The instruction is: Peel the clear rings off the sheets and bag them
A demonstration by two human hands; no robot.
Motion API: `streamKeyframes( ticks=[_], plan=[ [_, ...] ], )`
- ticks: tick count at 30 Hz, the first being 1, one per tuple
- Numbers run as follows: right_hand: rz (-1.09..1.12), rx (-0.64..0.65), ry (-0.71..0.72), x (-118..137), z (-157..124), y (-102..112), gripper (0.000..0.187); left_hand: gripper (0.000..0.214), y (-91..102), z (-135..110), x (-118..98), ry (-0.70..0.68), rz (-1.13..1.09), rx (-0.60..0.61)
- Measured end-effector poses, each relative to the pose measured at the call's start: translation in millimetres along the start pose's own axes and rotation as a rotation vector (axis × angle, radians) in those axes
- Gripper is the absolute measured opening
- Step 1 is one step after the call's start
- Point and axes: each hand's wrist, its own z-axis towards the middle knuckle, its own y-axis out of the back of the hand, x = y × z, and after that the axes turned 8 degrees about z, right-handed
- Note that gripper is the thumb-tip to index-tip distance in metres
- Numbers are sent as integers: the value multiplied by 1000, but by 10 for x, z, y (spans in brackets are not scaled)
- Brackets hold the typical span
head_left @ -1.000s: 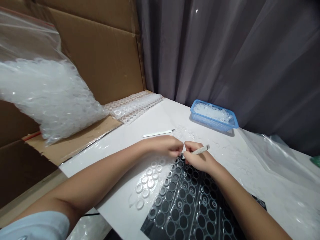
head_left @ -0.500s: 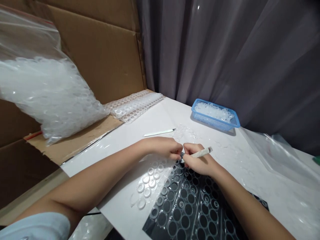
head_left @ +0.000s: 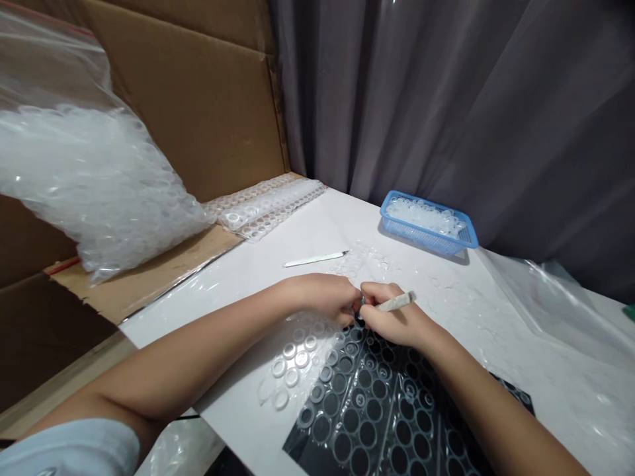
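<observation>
My right hand (head_left: 394, 316) is closed round a slim white pen-shaped tool (head_left: 397, 301). The tool's back end points up and right, and its tip is hidden between my hands. My left hand (head_left: 333, 299) has its fingers curled in a pinch right beside it; what they hold is hidden. Under and in front of both hands lies a clear plastic sheet of round rings (head_left: 364, 400) over a black backing (head_left: 310, 453). Left of it, several clear rings (head_left: 292, 377) in clear film rest on the white table, partly below my left forearm.
A second slim white tool (head_left: 316, 259) lies behind my left hand, near loose clear scraps (head_left: 364, 254). Further back stands a blue basket (head_left: 424, 241) of clear pieces. A bulging bag (head_left: 109, 178) and ring sheets (head_left: 270, 205) are at left; clear film (head_left: 550, 311) lies right.
My right hand and the white tool have shifted slightly left, closer to my left hand. My left hand has turned a little, and the view has moved slightly.
</observation>
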Motion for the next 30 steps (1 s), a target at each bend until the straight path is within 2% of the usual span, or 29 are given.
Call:
streamKeyframes(
  ticks=[3, 6, 9, 13, 16, 18, 20, 22, 25, 26, 28, 30],
  plan=[
    [-10, 10, 3, 14, -5, 15, 16, 12, -17, 18, 9, -2, 13, 21],
    [-40, 1, 30, 14, -5, 6, 17, 11, 46, -14, 38, -37, 3, 56],
    [-77, -16, 45, 10, -3, -11, 18, 9, 208, -124, 79, -49, -115, -4],
    [-153, 12, 38, 125, -54, 66, 17, 9, 387, -273, 74, 17, -214, -84],
    [-188, 102, 83, 300, -165, 177, 10, 9, 346, -268, 4, 43, -138, -32],
    [-183, 104, 113, 364, -257, 202, 8, 8, 255, -212, -44, 29, -74, 22],
    [-172, -9, 148, 333, -348, 153, 10, 8, 162, -149, -71, 34, -32, 60],
    [-99, -196, 144, 223, -431, 47, 12, 13, 99, -105, -71, 67, -12, 76],
    [267, -449, 1, 51, -524, -129, 4, 23, 80, -96, -54, 116, 6, 76],
    [399, -508, -54, 17, -543, -175, 11, 23, 88, -104, -51, 117, 13, 82],
    [581, -572, -135, -15, -560, -238, 24, 22, 109, -123, -54, 107, 26, 106],
    [630, -559, -186, -27, -556, -270, 30, 24, 123, -138, -64, 110, 43, 133]
  ],
)
